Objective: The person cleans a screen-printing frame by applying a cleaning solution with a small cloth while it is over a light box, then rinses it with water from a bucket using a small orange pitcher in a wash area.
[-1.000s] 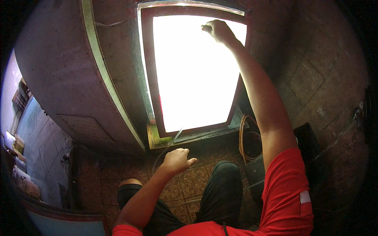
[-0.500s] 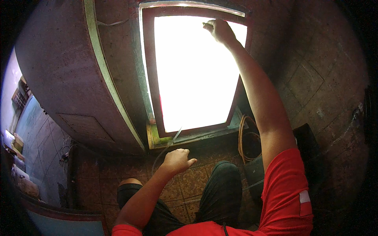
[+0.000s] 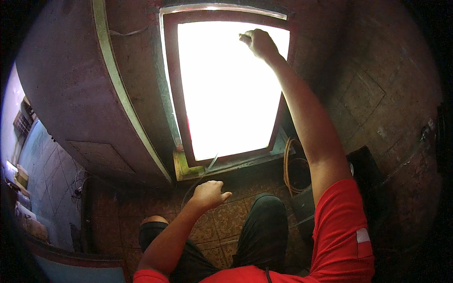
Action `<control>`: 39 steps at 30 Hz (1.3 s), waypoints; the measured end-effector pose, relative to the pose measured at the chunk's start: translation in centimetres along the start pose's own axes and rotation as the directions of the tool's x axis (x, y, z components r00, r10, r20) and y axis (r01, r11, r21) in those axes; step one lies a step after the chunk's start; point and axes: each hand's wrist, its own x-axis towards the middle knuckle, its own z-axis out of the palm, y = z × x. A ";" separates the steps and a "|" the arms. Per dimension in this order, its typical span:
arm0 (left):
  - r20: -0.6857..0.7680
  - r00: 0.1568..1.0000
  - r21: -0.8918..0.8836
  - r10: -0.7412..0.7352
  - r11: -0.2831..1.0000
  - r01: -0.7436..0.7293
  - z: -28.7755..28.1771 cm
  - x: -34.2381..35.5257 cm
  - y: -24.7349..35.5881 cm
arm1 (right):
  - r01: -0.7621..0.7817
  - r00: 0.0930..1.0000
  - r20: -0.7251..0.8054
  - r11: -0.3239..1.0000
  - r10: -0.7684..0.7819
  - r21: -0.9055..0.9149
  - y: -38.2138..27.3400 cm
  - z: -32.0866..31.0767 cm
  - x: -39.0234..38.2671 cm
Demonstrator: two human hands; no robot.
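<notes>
A bright, glowing white panel (image 3: 229, 94) in a dark reddish frame (image 3: 184, 108) fills the upper middle. My right hand (image 3: 258, 43) reaches over its far right part with the fingers pinched together. A small dark tip shows at the fingertips, too small to name against the glare. Nearer to me, below the panel's near edge, my left hand (image 3: 209, 195) hangs with its fingers curled and its thumb out to the right. Nothing can be seen in it, though its fingertips are hidden. A thin tube (image 3: 213, 162) runs from the frame's near edge down behind this hand.
To the left of the frame stands a large dark board (image 3: 71, 85) with a pale edge. Coiled orange hose (image 3: 287, 165) lies at the panel's near right corner, beside a dark box (image 3: 365, 165). Patterned floor tiles (image 3: 231, 219) show between my knees.
My right hand has come slightly toward me over the panel, still pinched. My left hand has hardly moved. The whole view has shifted a little.
</notes>
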 end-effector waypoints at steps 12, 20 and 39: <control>0.015 1.000 -0.023 -0.010 1.000 0.011 -0.1 0.3 0.4 | -0.019 0.993 -0.118 1.000 0.019 0.002 2.0 -0.3 -1.3; 0.068 0.997 -0.040 -0.039 0.998 0.042 -0.8 -0.1 0.5 | -0.110 0.993 -0.049 0.993 0.108 -0.051 0.9 -0.8 -2.0; 0.090 0.994 -0.059 -0.057 0.996 0.062 -1.4 -0.2 1.0 | -0.009 0.984 -0.180 0.999 0.000 -0.052 -0.2 0.0 -1.5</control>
